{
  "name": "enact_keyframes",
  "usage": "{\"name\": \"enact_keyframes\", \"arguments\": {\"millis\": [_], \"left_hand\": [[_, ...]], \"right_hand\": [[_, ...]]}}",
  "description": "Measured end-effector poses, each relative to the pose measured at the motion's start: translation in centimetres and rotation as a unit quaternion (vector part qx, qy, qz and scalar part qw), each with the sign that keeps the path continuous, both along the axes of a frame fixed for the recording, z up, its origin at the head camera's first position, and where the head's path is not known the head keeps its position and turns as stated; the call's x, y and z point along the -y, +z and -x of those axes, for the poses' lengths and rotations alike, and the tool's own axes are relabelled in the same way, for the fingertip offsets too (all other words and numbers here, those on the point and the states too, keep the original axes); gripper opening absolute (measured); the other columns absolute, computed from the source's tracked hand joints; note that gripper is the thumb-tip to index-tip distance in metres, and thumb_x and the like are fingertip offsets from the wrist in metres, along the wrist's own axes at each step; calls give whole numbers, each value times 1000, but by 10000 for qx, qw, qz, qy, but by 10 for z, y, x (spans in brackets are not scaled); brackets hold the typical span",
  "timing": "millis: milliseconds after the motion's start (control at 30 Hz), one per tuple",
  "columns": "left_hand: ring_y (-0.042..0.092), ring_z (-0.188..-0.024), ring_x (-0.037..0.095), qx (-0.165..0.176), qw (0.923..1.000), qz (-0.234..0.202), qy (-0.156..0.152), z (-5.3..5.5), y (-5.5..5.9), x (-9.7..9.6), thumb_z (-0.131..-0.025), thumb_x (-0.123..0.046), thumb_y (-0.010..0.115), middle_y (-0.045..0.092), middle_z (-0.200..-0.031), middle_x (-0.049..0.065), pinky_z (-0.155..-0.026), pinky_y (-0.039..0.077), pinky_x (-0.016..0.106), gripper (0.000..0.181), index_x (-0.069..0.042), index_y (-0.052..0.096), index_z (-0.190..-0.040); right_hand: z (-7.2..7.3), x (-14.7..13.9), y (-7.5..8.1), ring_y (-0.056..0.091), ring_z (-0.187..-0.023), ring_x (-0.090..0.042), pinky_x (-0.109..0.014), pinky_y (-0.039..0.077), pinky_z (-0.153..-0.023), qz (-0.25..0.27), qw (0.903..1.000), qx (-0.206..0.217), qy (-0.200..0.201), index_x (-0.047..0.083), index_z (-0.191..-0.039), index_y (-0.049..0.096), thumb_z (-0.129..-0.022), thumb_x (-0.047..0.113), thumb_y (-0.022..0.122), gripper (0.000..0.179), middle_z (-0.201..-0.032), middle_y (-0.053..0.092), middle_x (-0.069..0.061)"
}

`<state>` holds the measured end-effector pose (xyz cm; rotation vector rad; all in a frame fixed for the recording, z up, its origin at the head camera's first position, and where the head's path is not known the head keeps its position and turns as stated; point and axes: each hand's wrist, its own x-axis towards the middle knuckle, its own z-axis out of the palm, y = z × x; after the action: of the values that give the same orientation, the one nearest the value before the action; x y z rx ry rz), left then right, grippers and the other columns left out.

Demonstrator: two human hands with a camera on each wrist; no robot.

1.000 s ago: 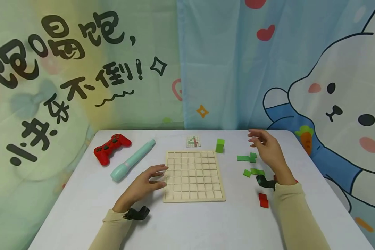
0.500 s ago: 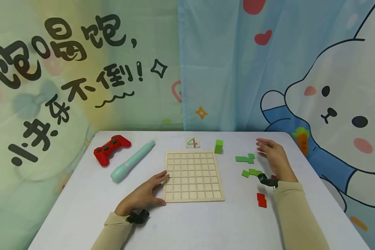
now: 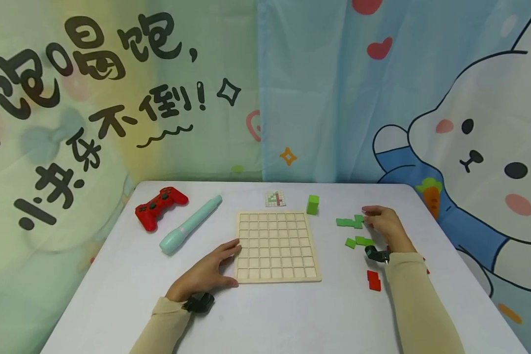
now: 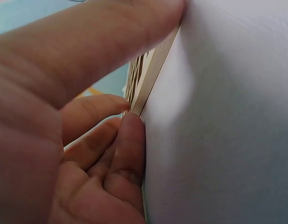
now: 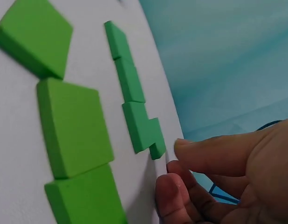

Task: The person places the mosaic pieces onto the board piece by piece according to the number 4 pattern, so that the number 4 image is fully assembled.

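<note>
As we look down from the head view, the left hand (image 3: 203, 272) rests against the left edge of the wooden grid board (image 3: 276, 246), thumb and fingers spread and touching it without curling round. The right hand (image 3: 388, 228) sits beside the dark green square tiles (image 3: 346, 222), fingers loosely bent, with nothing we can see in its grasp; its fingertips seem just apart from the nearest tile, though the slanted wrist view leaves us unsure. We find the board flat mid-table, almost square, its sides running away from the person. The dark green row's long axis runs left to right, its stepped end toward the right hand.
</note>
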<state>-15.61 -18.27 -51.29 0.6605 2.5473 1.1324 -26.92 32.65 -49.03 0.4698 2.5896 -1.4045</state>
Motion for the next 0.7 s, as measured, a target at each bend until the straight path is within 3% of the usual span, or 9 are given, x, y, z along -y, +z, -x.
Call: {"name": "enact_keyframes", "arguments": {"millis": [167, 700], "left_hand": [[36, -160, 36, 26, 10000, 56, 64, 0, 0, 0, -82, -18, 93, 30, -177, 11, -126, 32, 56, 95, -5, 45, -162], [32, -162, 38, -125, 9999, 87, -5, 0, 2, 2, -83, -18, 93, 31, -176, 14, -125, 35, 53, 96, 0, 41, -162]], "right_hand": [[-1, 1, -2, 47, -139, -45, -60, 39, -119, -601, 9976, 7, 340, -2, -152, 53, -103, 5, 57, 50, -159, 47, -32], [-4, 0, 1, 53, -122, -43, -59, 47, -107, -1215, 9905, -41, 637, 0, -142, 61, -104, 11, 64, 40, -139, 56, -31]]}}
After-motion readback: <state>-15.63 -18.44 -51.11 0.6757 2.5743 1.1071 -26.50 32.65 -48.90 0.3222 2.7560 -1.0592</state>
